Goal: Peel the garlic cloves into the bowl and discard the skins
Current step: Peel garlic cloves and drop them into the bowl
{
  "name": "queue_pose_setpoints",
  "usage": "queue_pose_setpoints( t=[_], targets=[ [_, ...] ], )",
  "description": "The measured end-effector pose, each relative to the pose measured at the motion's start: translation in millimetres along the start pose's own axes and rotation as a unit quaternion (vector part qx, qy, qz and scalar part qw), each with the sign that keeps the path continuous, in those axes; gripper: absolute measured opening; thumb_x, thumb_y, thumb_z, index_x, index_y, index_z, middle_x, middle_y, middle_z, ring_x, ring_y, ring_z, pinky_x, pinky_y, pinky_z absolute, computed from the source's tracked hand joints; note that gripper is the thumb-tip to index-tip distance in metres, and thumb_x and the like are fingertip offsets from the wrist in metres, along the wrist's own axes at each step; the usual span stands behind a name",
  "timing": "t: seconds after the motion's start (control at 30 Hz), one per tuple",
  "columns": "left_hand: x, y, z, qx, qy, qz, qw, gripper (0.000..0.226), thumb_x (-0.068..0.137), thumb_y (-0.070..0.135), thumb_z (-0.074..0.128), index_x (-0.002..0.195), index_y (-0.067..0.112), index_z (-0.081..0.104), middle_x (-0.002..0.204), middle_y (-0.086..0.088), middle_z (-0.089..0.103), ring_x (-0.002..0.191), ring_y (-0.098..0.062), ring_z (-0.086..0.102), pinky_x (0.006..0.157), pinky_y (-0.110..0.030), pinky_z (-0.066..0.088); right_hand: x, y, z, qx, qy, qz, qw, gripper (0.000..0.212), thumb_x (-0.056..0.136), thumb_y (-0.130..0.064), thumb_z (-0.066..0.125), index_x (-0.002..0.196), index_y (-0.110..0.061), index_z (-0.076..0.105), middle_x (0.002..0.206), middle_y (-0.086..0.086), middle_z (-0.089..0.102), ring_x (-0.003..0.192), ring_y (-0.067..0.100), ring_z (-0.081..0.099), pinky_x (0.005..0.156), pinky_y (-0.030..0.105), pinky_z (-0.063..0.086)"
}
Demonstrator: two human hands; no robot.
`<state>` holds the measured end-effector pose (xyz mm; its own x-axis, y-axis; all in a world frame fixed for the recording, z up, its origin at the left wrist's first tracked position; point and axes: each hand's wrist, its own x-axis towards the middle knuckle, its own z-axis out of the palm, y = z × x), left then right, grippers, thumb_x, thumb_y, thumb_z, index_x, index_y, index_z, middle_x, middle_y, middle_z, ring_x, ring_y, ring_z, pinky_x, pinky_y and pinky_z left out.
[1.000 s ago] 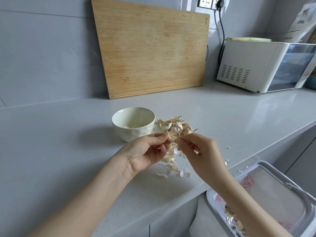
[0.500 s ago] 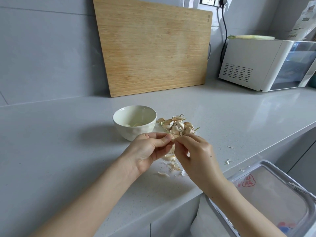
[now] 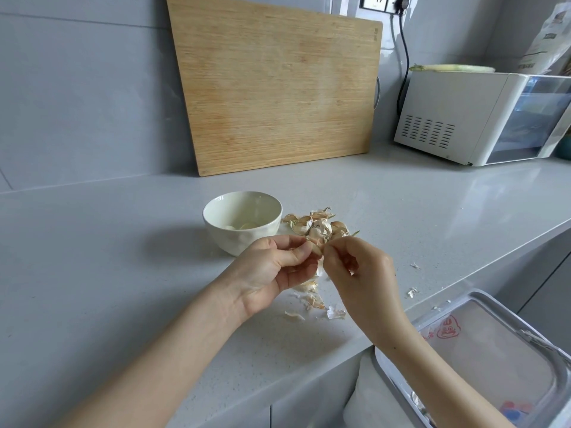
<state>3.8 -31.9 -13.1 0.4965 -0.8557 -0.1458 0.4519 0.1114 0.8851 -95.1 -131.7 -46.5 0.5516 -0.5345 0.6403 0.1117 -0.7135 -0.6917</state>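
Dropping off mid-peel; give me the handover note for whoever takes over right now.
Hands: left hand and right hand both pinch one clove between them.
Things: bowl behind the hands holds a few peeled cloves; unpeeled pile right of it; loose skins on the counter below the hands; bin open at lower right.
Done: a few cloves peeled.
Left: finish this clove, peel the pile, bin the skins.

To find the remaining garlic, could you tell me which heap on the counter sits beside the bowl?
The brownish garlic heap just right of the bowl; the paler skin scraps lie apart, nearer the front edge of the counter.
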Motion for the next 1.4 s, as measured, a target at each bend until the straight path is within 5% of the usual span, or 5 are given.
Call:
queue_pose_setpoints(
  t=[0.1, 0.27, 0.9, 1.13, 1.4],
  targets=[
    [0.4, 1.1, -0.2, 0.006, -0.011, -0.012, 1.0, 0.012, 0.086, -0.003, 0.053, 0.08, -0.002, 0.063, 0.069, -0.009, 0.064, 0.056, -0.013, 0.06, 0.055, -0.019, 0.054, 1.8, 0.8, -0.7, 0.019, -0.006, 0.029, 0.999, 0.021, 0.085, -0.001, 0.061, 0.064, -0.007, 0.059, 0.05, -0.005, 0.047, 0.049, 0.006, 0.039, 0.049, 0.011, 0.031],
    [-0.8, 3.1, -0.5, 0.032, -0.019, -0.017, 0.999, 0.018, 0.07, 0.017, 0.064, 0.08, 0.002, 0.064, 0.068, -0.006, 0.066, 0.058, -0.012, 0.061, 0.057, -0.02, 0.054, 2.7, 0.2, 1.6, -0.034, 0.001, -0.055, 0.998, 0.024, 0.078, -0.002, 0.056, 0.062, -0.019, 0.049, 0.055, -0.016, 0.04, 0.053, 0.002, 0.041, 0.052, 0.007, 0.03],
    [0.3, -0.2, -2.7, 0.084, 0.016, 0.0, 0.996, 0.012, 0.079, -0.008, 0.061, 0.085, 0.002, 0.064, 0.063, -0.006, 0.068, 0.058, -0.011, 0.066, 0.053, -0.017, 0.053, 12.7, 11.8, -6.5, -0.086, 0.015, -0.001, 0.996, 0.026, 0.081, 0.006, 0.058, 0.059, -0.003, 0.049, 0.051, -0.007, 0.039, 0.055, 0.009, 0.039, 0.049, 0.012, 0.029],
    [2.6, -1.5, -5.4, 0.077, 0.034, 0.018, 0.996, 0.015, 0.08, -0.011, 0.059, 0.081, 0.001, 0.065, 0.062, -0.007, 0.068, 0.054, -0.01, 0.065, 0.053, -0.018, 0.054, 12.3, 21.6, -7.7, -0.115, 0.021, 0.056, 0.992, 0.023, 0.086, -0.002, 0.056, 0.066, 0.009, 0.055, 0.055, 0.019, 0.05, 0.052, 0.016, 0.033, 0.05, 0.023, 0.027],
    [6.5, -7.2, -7.3, 0.18, 0.06, 0.11, 0.976, 0.017, 0.073, -0.009, 0.068, 0.074, 0.008, 0.068, 0.059, 0.003, 0.067, 0.054, -0.005, 0.062, 0.057, -0.016, 0.053, 7.1, 13.7, -8.6, -0.082, -0.08, 0.061, 0.992, 0.033, 0.097, -0.022, 0.048, 0.072, -0.006, 0.063, 0.062, 0.005, 0.062, 0.048, 0.006, 0.047, 0.05, 0.015, 0.033]
  ],
)
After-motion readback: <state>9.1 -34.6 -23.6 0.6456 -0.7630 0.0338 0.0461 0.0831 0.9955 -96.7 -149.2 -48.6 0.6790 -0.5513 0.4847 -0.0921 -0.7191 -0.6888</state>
